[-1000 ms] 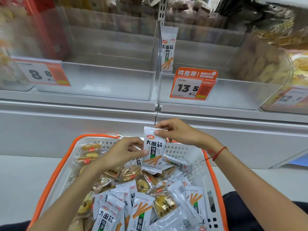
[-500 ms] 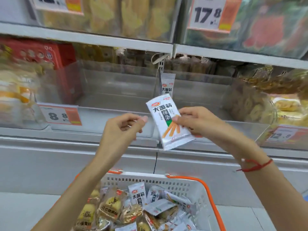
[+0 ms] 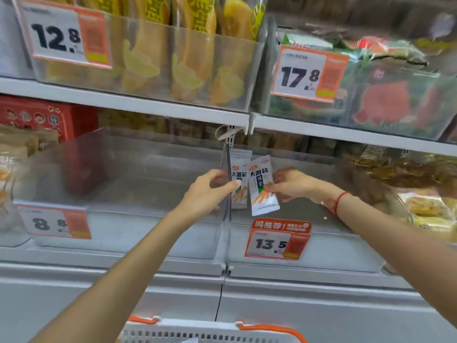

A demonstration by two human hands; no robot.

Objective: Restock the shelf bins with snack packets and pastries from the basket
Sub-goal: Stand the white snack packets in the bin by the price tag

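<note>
My right hand (image 3: 295,186) pinches a white snack packet (image 3: 262,185) by its right edge and holds it upright over the clear bin (image 3: 333,251) that carries the 13.5 price tag (image 3: 277,240). A second, identical packet (image 3: 239,186) stands against that bin's left wall, just behind the held one. My left hand (image 3: 210,191) hovers at the divider between the two bins, fingers loosely curled and holding nothing. The clear bin (image 3: 123,233) on the left, tagged 8.8, looks bare inside. Only the white rim and orange handle of the basket (image 3: 210,332) show at the bottom edge.
The shelf above holds bins of yellow fruit packets (image 3: 183,55) tagged 12.8 and green and red packets (image 3: 385,95) tagged 17.8. Pastry bags (image 3: 425,209) fill the bin at right, and a red box (image 3: 37,117) sits at back left. A metal hook (image 3: 227,132) hangs above the divider.
My right hand carried the packet up from the basket and forward into the 13.5 bin. My left hand let go of it and followed to the divider. The view tilted up.
</note>
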